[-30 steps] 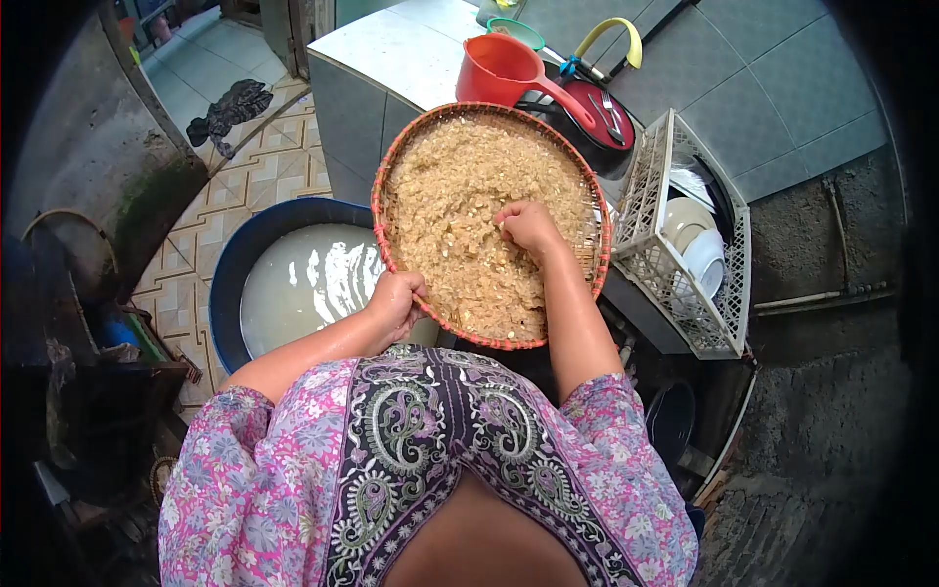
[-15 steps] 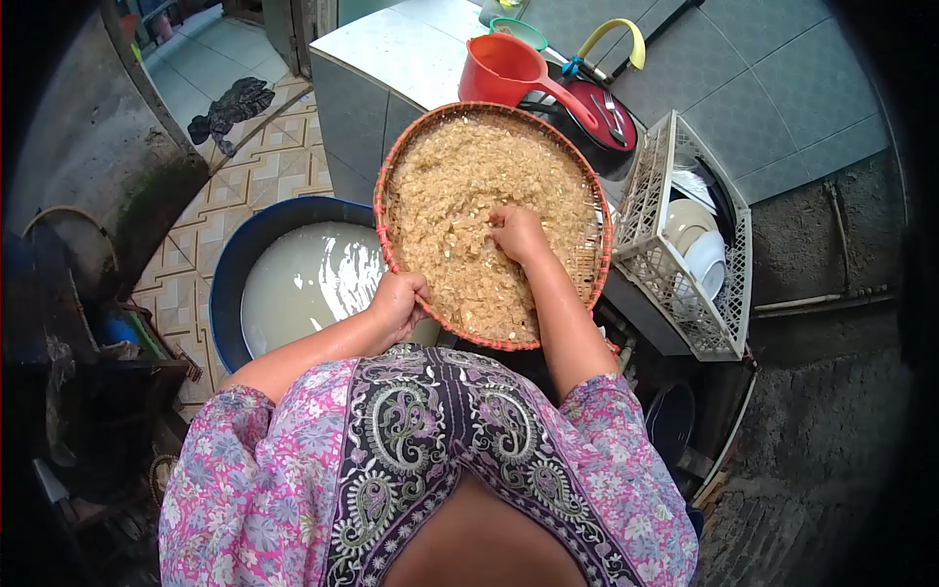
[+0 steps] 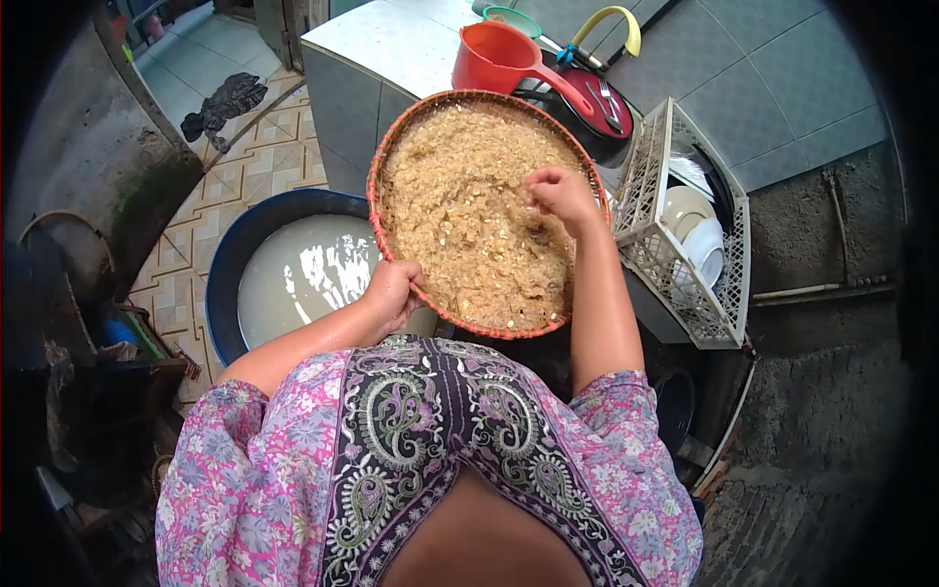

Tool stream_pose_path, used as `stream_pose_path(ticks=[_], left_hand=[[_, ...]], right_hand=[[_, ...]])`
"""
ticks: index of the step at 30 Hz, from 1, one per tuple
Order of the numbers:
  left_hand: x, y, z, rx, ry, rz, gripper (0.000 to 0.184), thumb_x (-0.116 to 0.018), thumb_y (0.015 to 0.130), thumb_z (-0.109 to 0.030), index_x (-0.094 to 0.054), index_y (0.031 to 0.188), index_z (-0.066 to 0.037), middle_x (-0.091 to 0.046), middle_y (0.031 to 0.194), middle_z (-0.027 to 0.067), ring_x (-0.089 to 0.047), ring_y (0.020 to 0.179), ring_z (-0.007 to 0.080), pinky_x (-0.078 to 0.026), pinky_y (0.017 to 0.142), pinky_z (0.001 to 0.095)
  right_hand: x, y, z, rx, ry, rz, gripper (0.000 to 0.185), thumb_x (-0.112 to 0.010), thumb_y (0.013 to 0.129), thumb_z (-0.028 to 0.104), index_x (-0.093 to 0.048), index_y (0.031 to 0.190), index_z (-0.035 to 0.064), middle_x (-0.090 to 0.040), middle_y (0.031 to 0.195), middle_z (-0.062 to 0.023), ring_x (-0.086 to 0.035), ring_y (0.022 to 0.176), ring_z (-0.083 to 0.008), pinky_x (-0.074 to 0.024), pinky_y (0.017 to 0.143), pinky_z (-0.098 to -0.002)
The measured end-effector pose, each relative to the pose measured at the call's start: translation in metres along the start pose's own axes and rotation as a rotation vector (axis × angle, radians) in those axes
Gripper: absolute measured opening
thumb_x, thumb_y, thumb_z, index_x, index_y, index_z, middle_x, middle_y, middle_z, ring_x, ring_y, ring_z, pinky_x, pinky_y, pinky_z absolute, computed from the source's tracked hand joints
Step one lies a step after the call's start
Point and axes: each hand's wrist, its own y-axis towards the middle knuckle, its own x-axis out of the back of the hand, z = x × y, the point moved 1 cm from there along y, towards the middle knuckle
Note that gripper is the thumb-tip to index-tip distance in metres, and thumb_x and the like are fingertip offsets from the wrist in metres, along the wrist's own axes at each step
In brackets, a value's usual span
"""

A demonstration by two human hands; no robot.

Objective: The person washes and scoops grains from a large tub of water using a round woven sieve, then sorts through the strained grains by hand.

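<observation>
A round woven tray with a red rim [image 3: 389, 141] is spread with a thick layer of wet, pale brown grain-like food [image 3: 469, 215]. My left hand [image 3: 394, 292] grips the tray's rim at its lower left. Over the right part of the food is my right hand [image 3: 564, 199], its fingers curled together; what they hold, if anything, is too small to name. Beside the tray on the left stands a blue tub [image 3: 227, 286] of cloudy water [image 3: 308, 274].
A red dipper [image 3: 494, 61] and a dark red pan [image 3: 587, 96] with cutlery lie behind the tray. On the right stands a white plastic crate [image 3: 650, 186] with dishes [image 3: 702, 245]. A dark cloth [image 3: 227, 106] lies on the floor at the back left.
My right hand has moved to the right across the food. The tray has shifted slightly up in view, with my left hand still on its rim.
</observation>
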Motion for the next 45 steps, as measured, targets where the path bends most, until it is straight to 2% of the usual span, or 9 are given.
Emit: stream_pose_path(ticks=[4, 5, 6, 9, 18, 25, 37, 41, 45], left_hand=[[-0.011, -0.012, -0.005, 0.017, -0.024, -0.044, 0.006, -0.04, 0.058, 0.001, -0.037, 0.055, -0.003, -0.038, 0.052, 0.0049, -0.04, 0.037, 0.0159, -0.043, 0.038, 0.0295], [-0.013, -0.012, -0.006, 0.006, -0.048, -0.069, 0.006, -0.04, 0.058, 0.001, -0.037, 0.054, -0.003, -0.037, 0.052, 0.0047, -0.04, 0.037, 0.0157, -0.043, 0.039, 0.0299], [-0.011, -0.008, -0.007, -0.002, -0.046, -0.064, 0.006, -0.04, 0.058, 0.001, -0.037, 0.054, -0.003, -0.037, 0.052, 0.0047, -0.04, 0.037, 0.0157, -0.043, 0.039, 0.0299], [0.003, 0.0, 0.003, 0.013, -0.025, -0.016, 0.006, -0.04, 0.058, 0.0, -0.037, 0.054, -0.003, -0.038, 0.052, 0.0051, -0.04, 0.039, 0.0157, -0.044, 0.041, 0.0308], [0.0, -0.001, 0.001, 0.019, -0.013, 0.009, 0.006, -0.04, 0.059, 0.0, -0.037, 0.054, -0.003, -0.038, 0.053, 0.0054, -0.041, 0.04, 0.0162, -0.045, 0.043, 0.0316], [-0.004, -0.003, 0.0, -0.02, -0.045, 0.008, 0.006, -0.039, 0.059, 0.001, -0.037, 0.055, -0.003, -0.038, 0.053, 0.0055, -0.042, 0.041, 0.0164, -0.046, 0.044, 0.0316], [0.001, 0.001, 0.0, 0.019, 0.009, 0.03, 0.019, -0.037, 0.054, 0.003, -0.037, 0.073, 0.003, -0.039, 0.063, 0.0088, -0.046, 0.054, 0.0214, -0.046, 0.054, 0.0388], [0.005, 0.003, 0.001, 0.012, 0.014, 0.047, 0.017, -0.036, 0.054, 0.003, -0.037, 0.071, 0.003, -0.039, 0.063, 0.0089, -0.046, 0.054, 0.0222, -0.047, 0.054, 0.0387], [0.006, 0.004, 0.002, 0.041, 0.029, 0.041, 0.017, -0.036, 0.054, 0.003, -0.037, 0.072, 0.003, -0.039, 0.063, 0.0088, -0.046, 0.054, 0.0222, -0.047, 0.054, 0.0384]], right_hand=[[0.014, 0.007, -0.028, -0.071, 0.207, 0.103, 0.004, -0.052, 0.064, 0.0, -0.055, 0.064, 0.0019, -0.055, 0.058, -0.0045, -0.05, 0.049, -0.0103, -0.0371, 0.04, -0.0246], [0.014, 0.017, -0.048, -0.035, -0.713, 0.129, 0.005, -0.053, 0.064, 0.003, -0.057, 0.065, 0.0021, -0.056, 0.059, -0.0065, -0.05, 0.049, -0.0125, -0.0383, 0.042, -0.0268], [0.01, 0.007, -0.051, 0.044, -0.762, 0.004, 0.007, -0.056, 0.064, 0.009, -0.06, 0.068, 0.0052, -0.057, 0.062, -0.0093, -0.052, 0.052, -0.0153, -0.0401, 0.046, -0.0285], [0.001, -0.003, -0.048, -0.115, -0.382, 0.054, 0.013, -0.058, 0.062, 0.013, -0.062, 0.075, 0.0092, -0.058, 0.067, -0.0104, -0.055, 0.059, -0.0183, -0.0423, 0.054, -0.0285], [-0.032, -0.009, -0.043, 0.243, -0.863, 0.247, 0.017, -0.057, 0.062, 0.013, -0.061, 0.077, 0.0088, -0.058, 0.069, -0.0114, -0.055, 0.064, -0.0237, -0.0428, 0.061, -0.0298], [-0.021, -0.005, -0.034, 0.181, -0.796, -0.017, 0.01, -0.051, 0.065, 0.013, -0.057, 0.069, 0.0059, -0.056, 0.062, -0.0105, -0.053, 0.056, -0.0207, -0.0418, 0.054, -0.0289], [-0.053, 0.003, -0.047, 0.183, -1.202, 0.14, 0.016, -0.049, 0.063, 0.008, -0.059, 0.075, 0.0047, -0.055, 0.08, -0.0173, -0.054, 0.076, -0.0286, -0.0437, 0.066, -0.035], [-0.043, 0.001, -0.034, 0.323, -1.151, 0.123, 0.016, -0.048, 0.064, 0.007, -0.059, 0.075, 0.0039, -0.056, 0.073, -0.0168, -0.055, 0.07, -0.0269, -0.0445, 0.062, -0.0331], [-0.015, -0.005, -0.02, 0.004, -0.604, 0.065, 0.014, -0.051, 0.063, 0.009, -0.059, 0.074, 0.0042, -0.056, 0.065, -0.014, -0.055, 0.06, -0.0215, -0.0433, 0.055, -0.0296]])
